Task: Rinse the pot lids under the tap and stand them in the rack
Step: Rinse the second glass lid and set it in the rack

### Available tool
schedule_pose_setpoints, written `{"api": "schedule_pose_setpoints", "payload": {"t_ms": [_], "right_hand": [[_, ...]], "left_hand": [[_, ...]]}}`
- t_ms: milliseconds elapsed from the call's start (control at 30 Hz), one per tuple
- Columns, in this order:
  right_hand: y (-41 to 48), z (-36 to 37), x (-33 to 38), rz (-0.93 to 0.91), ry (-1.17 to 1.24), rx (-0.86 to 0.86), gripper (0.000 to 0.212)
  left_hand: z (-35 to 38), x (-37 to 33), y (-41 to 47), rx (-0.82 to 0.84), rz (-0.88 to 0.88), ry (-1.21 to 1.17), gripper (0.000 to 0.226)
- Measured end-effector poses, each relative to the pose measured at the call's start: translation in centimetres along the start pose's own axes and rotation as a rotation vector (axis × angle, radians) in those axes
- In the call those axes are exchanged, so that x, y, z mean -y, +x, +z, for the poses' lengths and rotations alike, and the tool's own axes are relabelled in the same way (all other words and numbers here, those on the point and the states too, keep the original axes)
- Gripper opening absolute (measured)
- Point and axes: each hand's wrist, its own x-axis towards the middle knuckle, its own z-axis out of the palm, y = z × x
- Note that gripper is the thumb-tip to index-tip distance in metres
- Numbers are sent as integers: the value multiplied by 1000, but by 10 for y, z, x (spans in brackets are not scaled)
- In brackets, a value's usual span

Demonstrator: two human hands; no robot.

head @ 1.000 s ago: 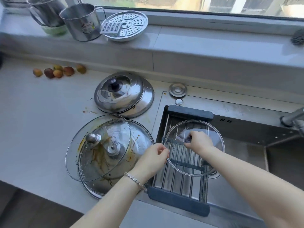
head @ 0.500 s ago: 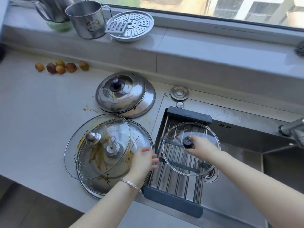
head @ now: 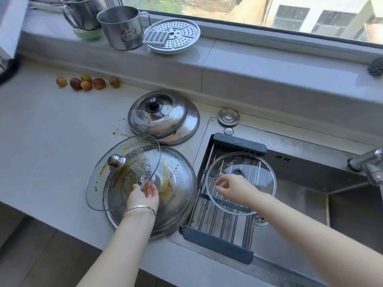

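I am watching a pale grey tabletop (head: 51,131) with a steel sink (head: 300,204) sunk in at 3 o'clock. A big domed steel lid (head: 178,195), smeared orange, lies by the sink. A dark-framed wire rack (head: 217,243) spans the basin.

A stained glass lid with a metal knob (head: 116,183) leans on the dome, its knob side tipped toward 10 o'clock. Being round, it has no true long axis; here its oval runs from 7 to 1 o'clock. A clear glass lid (head: 259,183) lies flat on the rack, knob up, not on edge.

My left hand (head: 143,196) pinches the stained lid's rim at 5 o'clock. My right hand (head: 236,189) hovers over the clear lid, fingers loose, holding nothing.

I judge the step is fetching the next dirty lid; next comes carrying it to the tap (head: 369,164) at 3 o'clock.
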Motion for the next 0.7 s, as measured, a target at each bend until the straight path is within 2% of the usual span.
{"api": "schedule_pose_setpoints", "payload": {"t_ms": [33, 133, 167, 200, 267, 333, 400, 500, 600, 700], "right_hand": [[-1, 2, -2, 7, 5, 6, 30], [-5, 7, -6, 29, 29, 32, 29], [-6, 8, -6, 32, 33, 33, 29], [-7, 7, -6, 34, 39, 27, 29], [-8, 6, -2, 25, 56, 3, 28], [-8, 1, 5, 2, 107, -33, 28], [-7, -6, 15, 16, 311, -97, 28], [-7, -29, 26, 157, 870, -183, 40], [-17, -55, 14, 306, 1281, -169, 52], [-36, -69, -23, 331, 1555, -154, 59]], "left_hand": [[-2, -2, -5, 34, 54, 40, 26], [1, -19, -23, 5, -63, -328, 26], [0, -23, -29, -3, -7, -327, 30], [-1, -28, -39, 27, -37, -393, 30], [-5, -30, -47, 107, 112, -235, 12], [-9, -29, -61, 85, 243, -165, 16], [-10, -21, -76, 118, 342, -69, 28], [-16, -14, -101, 298, 392, 51, 31], [-16, -12, -114, 581, 319, 169, 28], [-11, -2, -126, 808, 170, 376, 28]]}}
